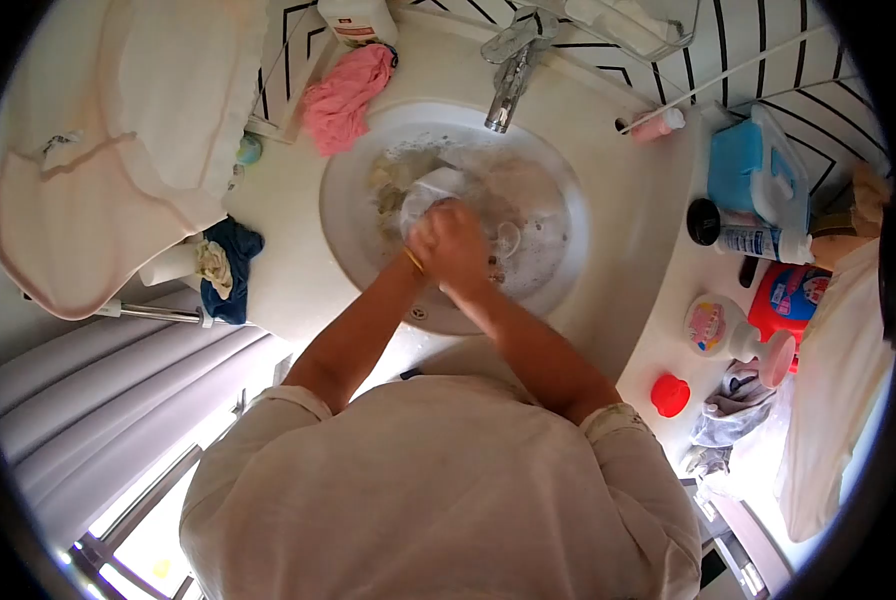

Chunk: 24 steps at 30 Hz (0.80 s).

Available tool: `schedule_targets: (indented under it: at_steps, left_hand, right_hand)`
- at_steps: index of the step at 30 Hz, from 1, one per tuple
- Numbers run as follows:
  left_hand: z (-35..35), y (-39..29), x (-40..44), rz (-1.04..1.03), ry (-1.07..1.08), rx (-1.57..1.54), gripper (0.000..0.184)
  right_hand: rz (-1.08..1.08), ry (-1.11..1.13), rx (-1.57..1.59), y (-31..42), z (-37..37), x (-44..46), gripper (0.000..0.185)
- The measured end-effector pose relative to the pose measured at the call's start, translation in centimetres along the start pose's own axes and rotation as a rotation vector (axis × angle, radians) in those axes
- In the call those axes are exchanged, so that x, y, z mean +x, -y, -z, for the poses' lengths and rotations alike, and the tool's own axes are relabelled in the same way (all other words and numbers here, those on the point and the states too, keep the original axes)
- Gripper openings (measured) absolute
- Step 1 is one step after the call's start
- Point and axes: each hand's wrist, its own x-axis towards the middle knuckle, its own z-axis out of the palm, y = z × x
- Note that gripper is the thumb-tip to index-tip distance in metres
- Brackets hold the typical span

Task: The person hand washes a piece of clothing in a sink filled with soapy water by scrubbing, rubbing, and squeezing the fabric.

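Note:
In the round white sink (571, 215), cloudy, sudsy water surrounds a wet white cloth (436, 186). My left hand (423, 240), with a yellow band at its wrist, is closed and pressed against my right hand. My right hand (456, 248) is closed too, slightly blurred, and covers much of the left one. The white cloth bunches up just beyond my knuckles and seems gripped between both hands; the fingertips are hidden. A chrome faucet (505, 100) with a grey cloth (524, 38) draped over its top stands behind the sink.
A pink cloth (348, 98) lies on the counter at the sink's back left. Dark blue cloth (230, 262) sits at the left edge. To the right are a blue container (738, 165), a red bottle (776, 305), a pump bottle (713, 328) and a red cap (670, 395).

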Motion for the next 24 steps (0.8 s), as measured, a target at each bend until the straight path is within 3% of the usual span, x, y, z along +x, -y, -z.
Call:
schedule_targets:
  at_steps: [2, 3, 6, 9, 10, 13, 14, 15, 17, 18, 20, 21, 23, 24]
  left_hand:
    - [-1.8, -1.1, -1.5, 0.113, -0.012, -0.19, 0.04]
    - [-2.2, -1.4, -1.8, 0.098, -0.071, -0.019, 0.038]
    - [-2.4, -4.1, -0.9, -0.001, -0.24, 0.425, 0.037]
    - [-3.0, -8.4, -0.9, -0.091, -0.302, 1.384, 0.04]
    - [-2.9, -8.2, -0.9, -0.111, -0.292, 1.296, 0.043]
    - [-1.8, -6.6, -1.2, -0.167, -0.263, 1.05, 0.051]
    - [-1.3, -5.7, -1.5, -0.182, -0.252, 0.97, 0.055]
    - [-0.9, -4.8, -1.8, -0.2, -0.241, 0.889, 0.058]
    - [-0.9, -1.6, -2.4, 0.504, -0.3, 0.285, 0.074]
    - [-1.2, -0.3, -2.7, 0.556, -0.342, 0.128, 0.079]
    - [-1.7, 1.7, -3.0, 0.663, -0.416, -0.194, 0.087]
    - [-2.3, 1.6, -3.1, 0.552, -0.251, -0.308, 0.083]
    - [-3.8, 0.6, -3.2, 0.31, 0.073, -0.532, 0.075]
    - [-3.3, 0.4, -2.5, 0.255, 0.267, -0.569, 0.073]
  right_hand:
    - [-0.225, 0.095, -0.049, -3.5, -0.7, 2.5, 0.029]
    - [-0.343, 0.143, -0.077, -4.8, -0.4, 3.1, 0.027]
    - [-0.845, 0.203, 0.699, -6.2, 3.3, 4.5, 0.036]
    - [-0.66, 0.088, 0.307, -11.9, -1.3, 0.3, 0.042]
    - [-0.545, 0.013, 0.125, -8.7, 0.0, -0.5, 0.046]
    - [-0.152, 0.368, -0.265, -7.4, -0.6, -3.2, 0.047]
    - [-0.04, 0.351, -0.401, -7.8, -0.9, -3.4, 0.047]
    - [-0.231, 0.461, -0.276, -8.5, -1.2, -2.6, 0.044]
    - [-0.604, 0.668, -0.017, -10.0, -1.7, 0.1, 0.038]
    - [-0.582, 0.36, 0.061, -10.7, -2.3, 0.5, 0.035]
    - [-0.839, 0.188, 0.594, -8.4, 0.1, 1.8, 0.036]
    - [-0.96, 0.095, 0.859, -6.9, 1.5, 2.3, 0.036]
    - [-0.418, 0.019, 0.33, -3.8, 3.4, 1.1, 0.038]
    - [-0.257, 0.037, 0.248, -2.1, 4.0, 0.0, 0.039]
